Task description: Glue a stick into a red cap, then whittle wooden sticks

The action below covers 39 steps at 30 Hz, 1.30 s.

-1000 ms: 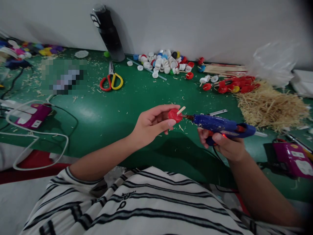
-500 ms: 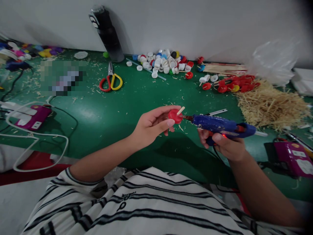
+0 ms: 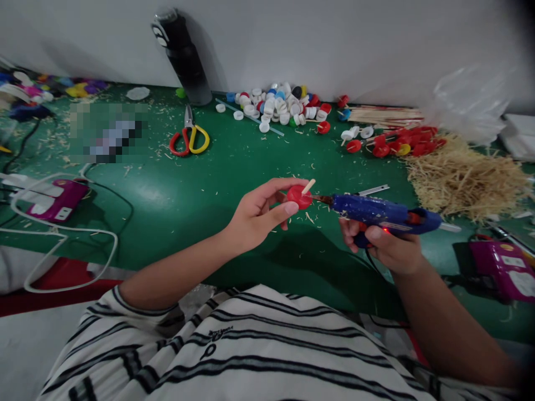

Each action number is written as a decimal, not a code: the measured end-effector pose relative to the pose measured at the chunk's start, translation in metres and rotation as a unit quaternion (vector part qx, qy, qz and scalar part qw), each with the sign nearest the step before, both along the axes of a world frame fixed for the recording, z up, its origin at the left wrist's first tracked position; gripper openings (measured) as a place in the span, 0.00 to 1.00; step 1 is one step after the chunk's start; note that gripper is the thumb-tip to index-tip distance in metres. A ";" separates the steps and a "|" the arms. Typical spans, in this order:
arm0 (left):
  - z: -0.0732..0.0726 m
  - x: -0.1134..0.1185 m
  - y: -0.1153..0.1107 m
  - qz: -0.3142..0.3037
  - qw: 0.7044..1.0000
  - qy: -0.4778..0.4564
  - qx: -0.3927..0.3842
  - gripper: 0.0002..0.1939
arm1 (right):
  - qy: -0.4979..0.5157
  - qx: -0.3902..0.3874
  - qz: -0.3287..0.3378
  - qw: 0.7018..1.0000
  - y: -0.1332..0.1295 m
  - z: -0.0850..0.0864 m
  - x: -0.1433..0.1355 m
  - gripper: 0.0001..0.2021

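Observation:
Between thumb and fingers, my left hand [image 3: 263, 211] holds a red bottle cap [image 3: 299, 197] over the green table. A short wooden stick [image 3: 308, 186] slants up from the cap. My right hand [image 3: 382, 242] is wrapped round the handle of a blue glue gun [image 3: 371, 211], whose small light glows red. The gun's nozzle points left and lies right at the cap's right side; whether they touch I cannot tell. The gun hides part of my right fingers.
Scissors [image 3: 190, 133], a black bottle [image 3: 184, 58] and a pile of caps [image 3: 280, 106] stand behind. At the right are red caps on sticks [image 3: 418, 142], straw [image 3: 463, 178], a blade [image 3: 375, 190] and a purple power strip [image 3: 504, 270]. White cable [image 3: 112, 250] lies left.
The glue gun and my right hand have shifted slightly right. My left hand and the red cap have hardly moved.

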<state>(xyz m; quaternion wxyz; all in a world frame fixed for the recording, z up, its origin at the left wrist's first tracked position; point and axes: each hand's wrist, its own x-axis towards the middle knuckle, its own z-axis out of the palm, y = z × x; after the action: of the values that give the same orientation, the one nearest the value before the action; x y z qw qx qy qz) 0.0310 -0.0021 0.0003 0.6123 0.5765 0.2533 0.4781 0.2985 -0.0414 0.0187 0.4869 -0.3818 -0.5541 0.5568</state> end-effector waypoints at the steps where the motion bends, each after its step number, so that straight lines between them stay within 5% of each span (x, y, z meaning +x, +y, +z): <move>1: 0.001 0.001 0.000 -0.005 1.000 -0.004 -0.007 0.21 | -0.002 0.000 -0.002 1.000 0.000 0.000 0.000 0.17; 21: 0.009 0.005 -0.004 -0.026 0.998 -0.037 -0.037 0.19 | -0.006 0.001 -0.002 1.000 0.001 0.002 -0.001 0.18; 39: 0.017 0.004 -0.007 0.003 0.999 0.025 -0.048 0.24 | -0.017 -0.006 -0.024 1.000 -0.002 0.000 0.001 0.19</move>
<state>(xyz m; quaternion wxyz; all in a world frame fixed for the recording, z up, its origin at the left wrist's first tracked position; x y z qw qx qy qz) 0.0346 -0.0094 0.0172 0.6315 0.5575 0.2927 0.4524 0.2992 -0.0430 0.0188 0.4885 -0.4072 -0.5499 0.5414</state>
